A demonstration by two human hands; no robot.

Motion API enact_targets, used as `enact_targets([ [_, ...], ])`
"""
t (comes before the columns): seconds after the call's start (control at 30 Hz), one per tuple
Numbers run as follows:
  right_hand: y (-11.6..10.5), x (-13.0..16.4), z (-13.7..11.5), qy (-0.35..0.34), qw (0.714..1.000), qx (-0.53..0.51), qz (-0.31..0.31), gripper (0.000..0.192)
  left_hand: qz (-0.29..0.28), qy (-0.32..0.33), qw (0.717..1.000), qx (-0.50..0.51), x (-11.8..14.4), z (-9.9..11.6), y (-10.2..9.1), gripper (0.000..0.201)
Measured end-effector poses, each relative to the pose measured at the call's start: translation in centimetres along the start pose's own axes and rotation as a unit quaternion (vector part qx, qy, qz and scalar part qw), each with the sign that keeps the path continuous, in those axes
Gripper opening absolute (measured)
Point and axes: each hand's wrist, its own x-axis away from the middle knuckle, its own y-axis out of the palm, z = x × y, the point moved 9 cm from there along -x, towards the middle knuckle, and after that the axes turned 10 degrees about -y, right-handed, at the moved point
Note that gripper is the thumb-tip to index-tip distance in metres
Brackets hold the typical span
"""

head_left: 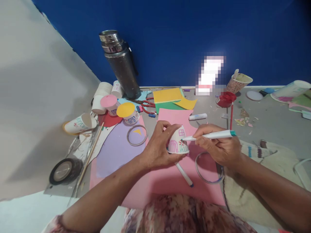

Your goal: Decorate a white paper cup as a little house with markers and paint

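My left hand (161, 142) is wrapped round a small white paper cup (177, 147), held upside down with its wide rim toward me. Drawn on the cup are a pink window, a pink door, red flowers and green stems. In my right hand (217, 145) is a white felt-tip pen (215, 134) with a green end, its tip at the flowers on the cup. Below the cup, another white marker (184, 174) with a blue end lies on the pink paper (162, 186).
Decorated cups with a pink disc (109, 100) and a yellow disc (125, 110) stand at left, near a steel flask (122, 68). Red-handled scissors (147, 103), a glue stick (198, 116), bangles (137, 144) and black tape (62, 171) lie around. A patterned cup (238, 83) stands at back right.
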Motion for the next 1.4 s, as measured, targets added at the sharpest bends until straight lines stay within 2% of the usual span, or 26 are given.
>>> enact_targets([
  [0.33, 0.59, -0.20, -0.40, -0.015, 1.000, -0.013, -0.022, 0.013, -0.011, 0.006, 1.000, -0.004, 0.07, -0.08, 0.19, 0.084],
  [0.6, 0.84, -0.26, -0.35, -0.005, 0.999, -0.029, -0.033, 0.012, -0.022, -0.008, 1.000, -0.009, -0.01, -0.29, 0.38, 0.085],
  [0.87, 0.98, -0.23, -0.26, 0.007, 0.998, -0.041, -0.045, 0.011, -0.015, 0.010, 1.000, -0.008, -0.01, -0.18, 0.32, 0.085],
  [1.4, 0.73, -0.13, -0.20, -0.003, 0.999, -0.033, -0.025, 0.013, -0.019, -0.001, 1.000, -0.001, -0.07, -0.38, 0.37, 0.088],
])
